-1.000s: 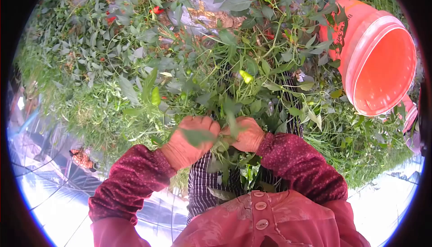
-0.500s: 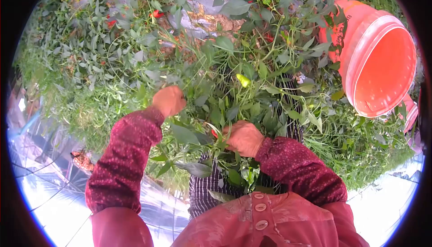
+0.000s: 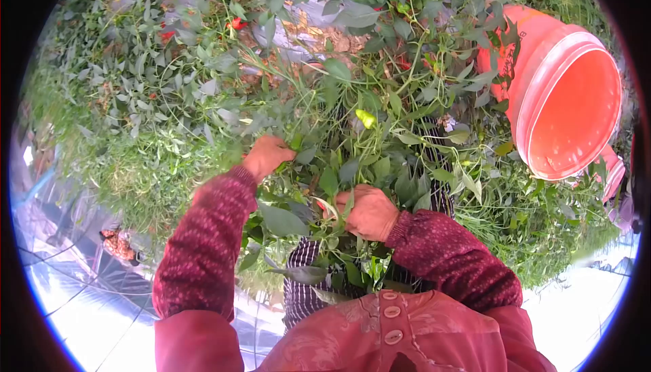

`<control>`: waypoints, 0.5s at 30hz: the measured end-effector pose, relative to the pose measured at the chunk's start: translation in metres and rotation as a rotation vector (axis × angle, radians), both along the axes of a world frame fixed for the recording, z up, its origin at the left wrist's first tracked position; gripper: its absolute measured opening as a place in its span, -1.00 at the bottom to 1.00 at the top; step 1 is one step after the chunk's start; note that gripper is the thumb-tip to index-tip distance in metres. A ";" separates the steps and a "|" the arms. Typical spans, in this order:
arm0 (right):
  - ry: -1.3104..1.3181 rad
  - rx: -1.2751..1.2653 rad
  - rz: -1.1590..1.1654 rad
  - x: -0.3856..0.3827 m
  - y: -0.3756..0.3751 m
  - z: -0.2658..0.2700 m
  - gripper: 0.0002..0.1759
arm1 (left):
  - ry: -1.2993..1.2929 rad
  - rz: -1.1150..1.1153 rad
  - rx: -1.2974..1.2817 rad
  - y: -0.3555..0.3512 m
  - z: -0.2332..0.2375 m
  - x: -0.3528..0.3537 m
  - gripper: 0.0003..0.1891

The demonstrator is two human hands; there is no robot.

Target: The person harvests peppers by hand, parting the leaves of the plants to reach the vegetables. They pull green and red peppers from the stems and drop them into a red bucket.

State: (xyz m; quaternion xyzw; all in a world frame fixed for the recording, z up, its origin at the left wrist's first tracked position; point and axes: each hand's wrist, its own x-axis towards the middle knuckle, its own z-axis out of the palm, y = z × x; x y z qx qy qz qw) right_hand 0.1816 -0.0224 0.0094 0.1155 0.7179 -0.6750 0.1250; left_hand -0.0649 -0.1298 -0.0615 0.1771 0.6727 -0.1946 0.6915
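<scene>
Among the leaves of a pepper plant, my left hand [image 3: 268, 156] has its fingers closed at a green stem or leaf; what they hold is too small to tell. My right hand [image 3: 369, 213] is curled lower down, with a red pepper [image 3: 323, 207] at its fingertips, partly covered by leaves. Between and above the hands hangs a yellow-green pepper [image 3: 365, 119], touched by neither. Large green leaves [image 3: 283, 221] lie just below my left hand.
A red bucket [image 3: 573, 111] lies tilted at the right, its open mouth showing. Red peppers [image 3: 237, 24] show in the foliage at the upper left. Striped cloth [image 3: 302, 290] is under the plants. Part of another person [image 3: 119, 244] appears at the lower left.
My left hand has moved a little to the right, closer to the plant's middle. My right hand stays nearly in place, and the red pepper beside it shows slightly further left.
</scene>
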 end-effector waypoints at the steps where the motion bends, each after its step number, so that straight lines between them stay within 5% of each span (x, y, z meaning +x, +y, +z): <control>1: -0.013 -0.012 0.006 -0.001 0.003 0.002 -0.74 | 0.074 0.368 0.048 0.005 0.018 -0.002 -0.67; 6: -0.024 0.012 0.108 -0.013 0.021 0.011 -0.70 | 0.034 1.053 -0.021 0.013 0.073 -0.001 -0.83; 11: -0.039 0.005 0.064 0.001 0.030 0.007 -0.58 | -0.145 1.188 0.216 -0.001 0.110 0.031 -0.86; 13: -0.389 -0.449 -0.048 0.007 0.032 -0.009 -0.48 | -0.192 1.195 0.281 -0.005 0.120 0.039 -0.85; 14: -0.415 -0.707 -0.452 0.008 0.058 0.021 -0.48 | -0.192 1.168 0.292 -0.008 0.124 0.042 -0.84; 15: -0.442 -0.928 -0.616 0.004 0.075 0.027 -0.55 | -0.190 1.142 0.302 -0.009 0.127 0.044 -0.83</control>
